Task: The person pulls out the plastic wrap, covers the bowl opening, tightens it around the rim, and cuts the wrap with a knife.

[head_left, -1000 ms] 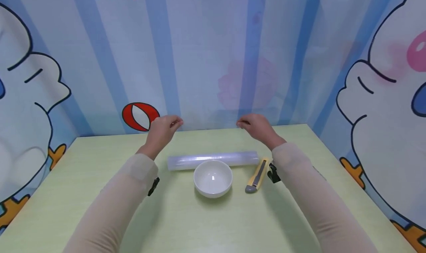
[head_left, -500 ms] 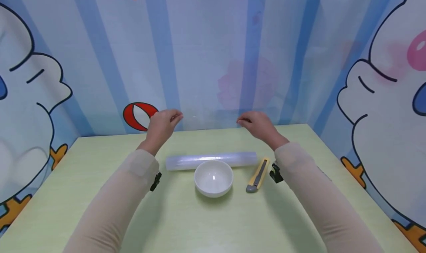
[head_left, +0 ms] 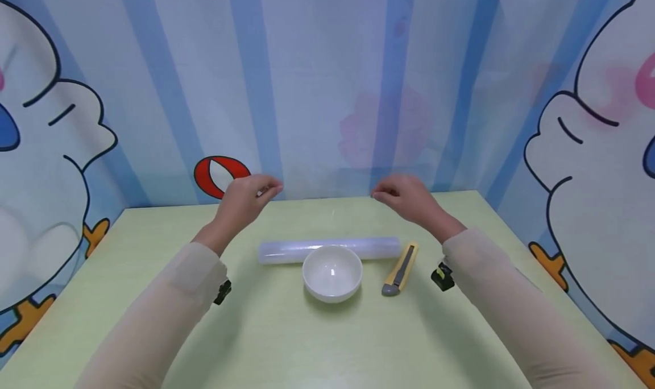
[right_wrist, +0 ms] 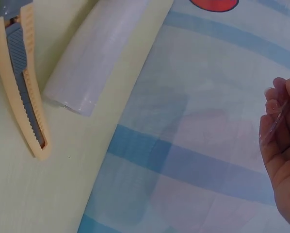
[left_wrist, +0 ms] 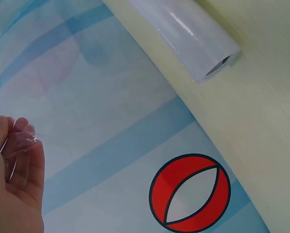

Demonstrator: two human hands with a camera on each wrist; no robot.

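Both hands are raised over the table's back edge, a gap between them. My left hand [head_left: 245, 198] pinches clear plastic film [left_wrist: 24, 140] between thumb and fingers. The right hand [head_left: 409, 200] also pinches clear film, which shows as a shiny fold across its fingers in the right wrist view. Being transparent, the film is hard to trace between the hands. Below them, a roll of plastic film [head_left: 286, 252] lies sideways on the table. A white bowl [head_left: 332, 281] stands upright just in front of it. To the bowl's right lies a yellow and grey utility knife [head_left: 401, 270].
The pale green table [head_left: 317, 343] backs onto a blue striped cartoon curtain [head_left: 317, 82]. More curtain with printed white figures stands at both sides. Neither hand touches the bowl, roll or knife.
Both hands rose slightly, then came down a little and spread slightly apart, still pinching the film. The head view shifted a little. The roll, bowl and knife stay in place on the table.
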